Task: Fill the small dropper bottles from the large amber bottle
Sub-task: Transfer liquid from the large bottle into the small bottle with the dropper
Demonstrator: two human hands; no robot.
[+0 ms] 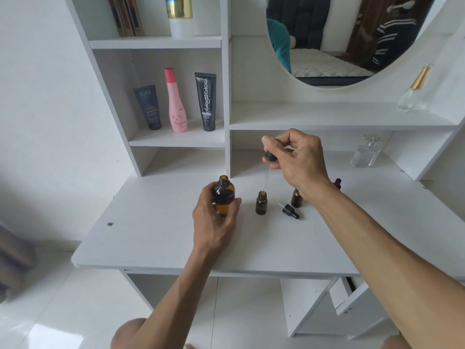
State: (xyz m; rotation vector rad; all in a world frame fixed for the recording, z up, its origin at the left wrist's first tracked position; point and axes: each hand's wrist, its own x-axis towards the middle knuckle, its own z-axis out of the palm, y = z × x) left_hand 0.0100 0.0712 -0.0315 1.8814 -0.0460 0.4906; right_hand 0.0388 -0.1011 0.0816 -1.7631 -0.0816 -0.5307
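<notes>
My left hand (216, 217) grips the large amber bottle (224, 195), which stands upright and uncapped on the white desk (151, 235). My right hand (299, 157) pinches the black bulb of a dropper (270, 157); its glass pipette points down with the tip at the mouth of an open small amber bottle (261, 203). A second small amber bottle (296, 198) stands to the right, partly behind my right wrist. A loose black dropper cap (289, 211) lies on the desk between them. Another black dropper top (337, 183) shows behind my right forearm.
Two tubes and a pink bottle (177, 102) stand on the left shelf. Clear glass perfume bottles (366, 152) sit in the right niche and on the shelf above it. A round mirror (339, 39) hangs over the desk.
</notes>
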